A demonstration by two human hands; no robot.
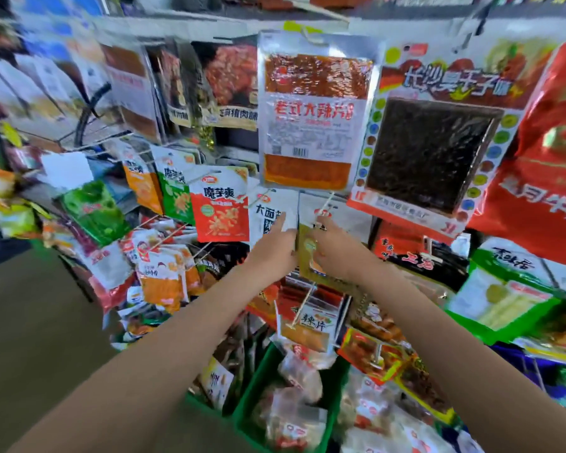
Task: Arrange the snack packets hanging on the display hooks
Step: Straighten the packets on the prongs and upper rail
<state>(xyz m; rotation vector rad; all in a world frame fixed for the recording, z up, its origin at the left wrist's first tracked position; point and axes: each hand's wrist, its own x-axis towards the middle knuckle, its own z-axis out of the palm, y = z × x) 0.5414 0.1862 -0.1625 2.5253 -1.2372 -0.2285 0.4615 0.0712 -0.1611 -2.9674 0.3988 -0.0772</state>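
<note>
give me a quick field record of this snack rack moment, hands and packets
setting: shop display rack of hanging snack packets
left hand: fingers straight, touching white packet
right hand: holding olive-gold packet near its hook
above the hands: large clear spicy strip packet
left of the white packet: red konjac packet
below: green bins of loose packets
task state: arranging under way, middle row
</note>
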